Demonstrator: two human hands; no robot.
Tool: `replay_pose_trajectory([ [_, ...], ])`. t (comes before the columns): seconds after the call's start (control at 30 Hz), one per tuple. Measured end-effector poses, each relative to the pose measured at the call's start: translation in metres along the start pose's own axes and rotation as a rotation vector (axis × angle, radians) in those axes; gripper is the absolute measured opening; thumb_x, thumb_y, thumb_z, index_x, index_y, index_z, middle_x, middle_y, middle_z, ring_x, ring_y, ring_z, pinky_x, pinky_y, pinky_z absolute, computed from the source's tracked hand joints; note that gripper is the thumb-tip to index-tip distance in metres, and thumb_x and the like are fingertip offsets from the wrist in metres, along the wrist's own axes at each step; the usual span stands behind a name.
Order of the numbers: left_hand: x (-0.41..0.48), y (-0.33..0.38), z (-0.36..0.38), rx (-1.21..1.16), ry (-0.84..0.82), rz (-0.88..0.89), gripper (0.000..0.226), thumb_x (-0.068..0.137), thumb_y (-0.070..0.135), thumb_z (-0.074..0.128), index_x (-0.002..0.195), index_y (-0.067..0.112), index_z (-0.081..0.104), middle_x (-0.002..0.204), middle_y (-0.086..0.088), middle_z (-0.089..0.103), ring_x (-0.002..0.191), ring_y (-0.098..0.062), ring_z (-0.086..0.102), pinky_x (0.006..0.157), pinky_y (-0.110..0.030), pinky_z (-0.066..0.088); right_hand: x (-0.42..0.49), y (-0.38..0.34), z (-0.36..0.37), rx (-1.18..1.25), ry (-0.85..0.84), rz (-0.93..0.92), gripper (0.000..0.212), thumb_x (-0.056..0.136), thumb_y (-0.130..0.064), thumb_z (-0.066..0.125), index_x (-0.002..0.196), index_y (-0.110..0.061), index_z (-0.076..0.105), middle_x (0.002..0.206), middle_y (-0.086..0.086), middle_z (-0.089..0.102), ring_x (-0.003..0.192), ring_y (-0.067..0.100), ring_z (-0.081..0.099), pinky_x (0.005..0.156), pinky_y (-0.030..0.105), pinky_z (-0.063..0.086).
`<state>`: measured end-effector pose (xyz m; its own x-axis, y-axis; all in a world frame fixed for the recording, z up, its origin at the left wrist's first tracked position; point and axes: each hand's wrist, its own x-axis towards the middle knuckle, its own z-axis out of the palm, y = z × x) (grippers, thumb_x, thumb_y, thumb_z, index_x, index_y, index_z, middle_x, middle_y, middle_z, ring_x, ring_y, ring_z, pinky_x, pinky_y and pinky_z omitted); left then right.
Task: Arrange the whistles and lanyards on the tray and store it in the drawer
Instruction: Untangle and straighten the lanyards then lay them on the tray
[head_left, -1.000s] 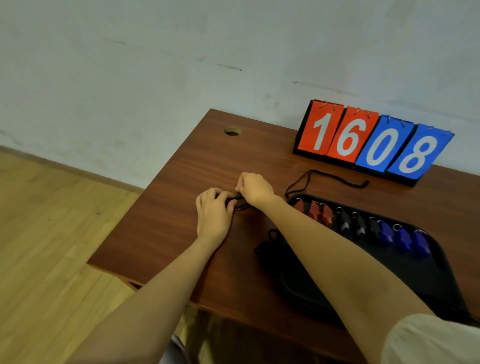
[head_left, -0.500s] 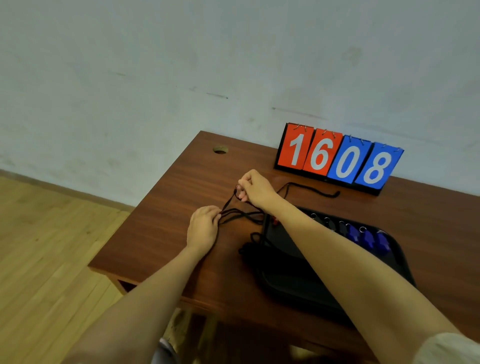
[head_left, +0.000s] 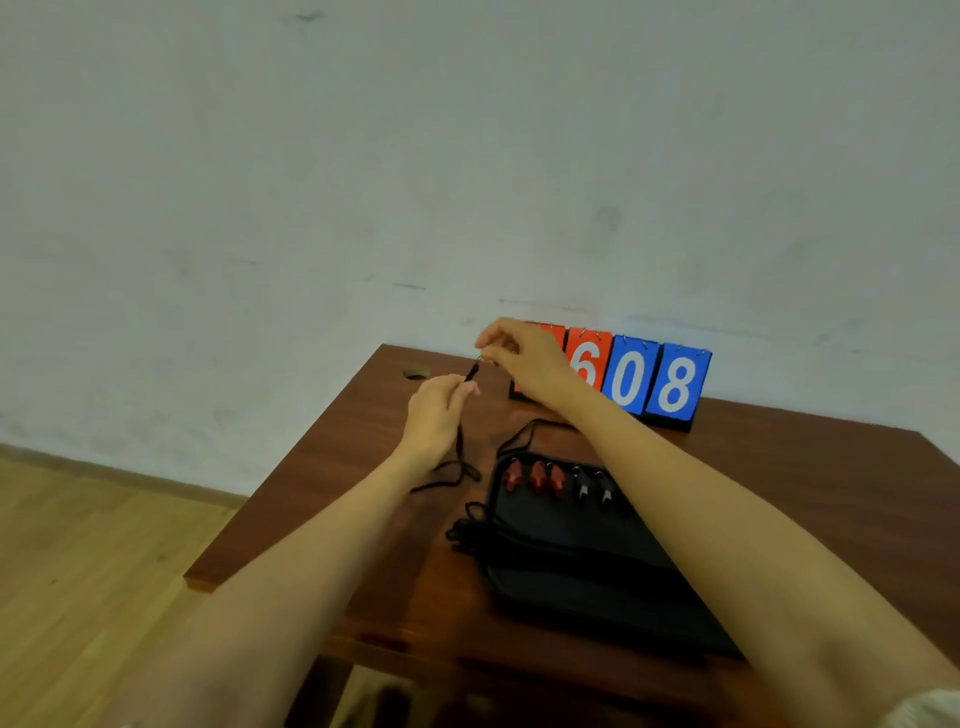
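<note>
**Lanyard held taut above the worktop, tray waiting at lower right**

The black lanyard (head_left: 459, 447) hangs in the middle of the frame, its upper end pinched at a small metal ring by the right hand (head_left: 519, 353) and its cord running down through the closed fingers of the left hand (head_left: 439, 415). Between the two hands the cord slants from upper right to lower left; below the left hand it drops nearly straight, and its slack tail lies looped on the worktop (head_left: 332, 499). So its long axis is close to upright, ring end up and pointing toward the wall.

Both hands are clenched on the cord, the right higher and further back, the left lower and closer to the loose tail.

The black tray (head_left: 571, 571) lies below and right of the hands. Along its far edge sit red whistles (head_left: 535, 475) and dark ones (head_left: 592, 486), the rest hidden by the right forearm. More cords bunch at the tray's left edge (head_left: 467, 525), and another loop lies just behind it (head_left: 524, 436).

A flip scoreboard (head_left: 649, 379) stands at the back. Judging by this, the lanyard must travel down and right to reach the tray.
</note>
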<state>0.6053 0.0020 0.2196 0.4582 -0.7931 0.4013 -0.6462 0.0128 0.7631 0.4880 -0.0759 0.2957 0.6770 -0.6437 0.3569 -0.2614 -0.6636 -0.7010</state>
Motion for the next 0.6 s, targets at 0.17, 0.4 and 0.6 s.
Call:
replay_pose_trajectory([
  [0.17,0.027,0.035,-0.024,0.215,0.046,0.094,0.025,0.098,0.022,0.043,0.089,0.015,0.066,0.078,0.000,0.066,0.075,-0.023,0.061,0.082,-0.038,0.042,-0.002,-0.023,-0.072,0.057,0.319,-0.053,0.012,0.091,-0.005,0.054,0.090,-0.016,0.060,0.086,-0.003,0.062,0.078,0.006,0.058,0.073,0.013,0.045],
  [0.4,0.047,0.075,-0.045,0.264,0.055,0.100,0.026,0.097,0.019,0.038,0.101,0.012,0.063,0.087,-0.004,0.060,0.079,-0.025,0.057,0.074,-0.036,0.044,-0.025,-0.032,-0.150,-0.060,0.651,-0.123,0.012,0.095,-0.007,0.051,0.100,-0.008,0.062,0.093,-0.001,0.063,0.082,0.010,0.056,0.068,0.007,0.041],
  [0.6,0.038,0.080,-0.033,0.404,0.020,0.157,0.024,0.096,0.012,0.041,0.111,0.009,0.060,0.105,-0.011,0.058,0.086,-0.028,0.058,0.067,-0.031,0.043,-0.063,0.000,-0.192,-0.180,0.797,-0.021,0.014,0.096,-0.009,0.048,0.102,-0.009,0.061,0.102,0.007,0.066,0.091,0.020,0.059,0.079,0.033,0.049],
])
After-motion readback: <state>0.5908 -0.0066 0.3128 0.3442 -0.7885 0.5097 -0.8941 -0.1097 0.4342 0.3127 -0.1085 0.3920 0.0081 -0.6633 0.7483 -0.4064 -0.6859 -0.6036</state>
